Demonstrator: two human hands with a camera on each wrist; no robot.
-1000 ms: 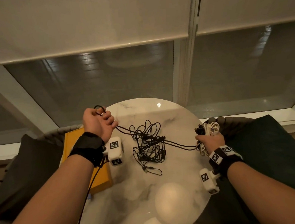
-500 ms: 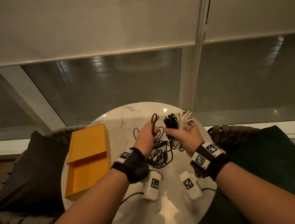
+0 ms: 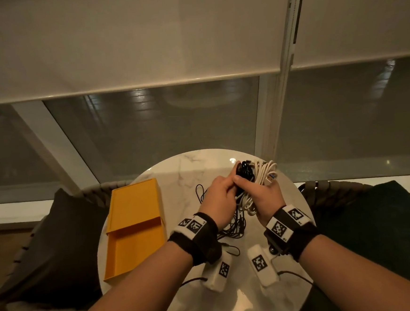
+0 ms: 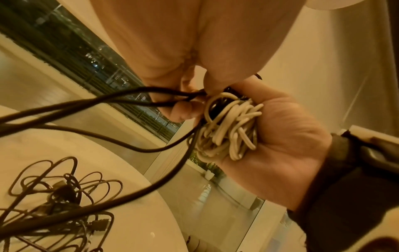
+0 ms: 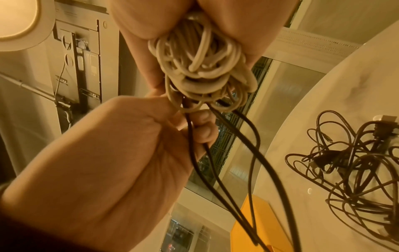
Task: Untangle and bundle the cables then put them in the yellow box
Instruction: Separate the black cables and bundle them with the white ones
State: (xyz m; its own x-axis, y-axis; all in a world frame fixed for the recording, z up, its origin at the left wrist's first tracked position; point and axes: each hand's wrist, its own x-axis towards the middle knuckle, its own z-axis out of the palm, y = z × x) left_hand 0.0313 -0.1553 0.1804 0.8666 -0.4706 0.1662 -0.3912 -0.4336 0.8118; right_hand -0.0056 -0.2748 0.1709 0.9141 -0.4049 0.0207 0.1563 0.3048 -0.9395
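My right hand [image 3: 259, 191] grips a coiled bundle of white cable [image 3: 265, 172] with a black coil [image 3: 244, 170] against it, held above the far part of the table. Touching it, my left hand [image 3: 223, 195] pinches black cable strands [image 4: 108, 100] just beside the bundle [image 4: 228, 129]. Those strands [image 5: 226, 162] hang down to a loose black tangle [image 3: 231, 224] lying on the table under my hands. The yellow box [image 3: 136, 224] lies on the table's left side with its lid slid partly back. It looks empty.
The round marble table [image 3: 195, 166] stands before a window with lowered blinds. A woven chair with a dark cushion [image 3: 58, 240] flanks it on the left, and another cushion [image 3: 375, 215] lies on the right. The box overhangs the table's left edge.
My left hand, which was stretching a black cable out to the left, has swung in to meet the right hand. The right hand has carried the bundle from the table's right edge to its middle.
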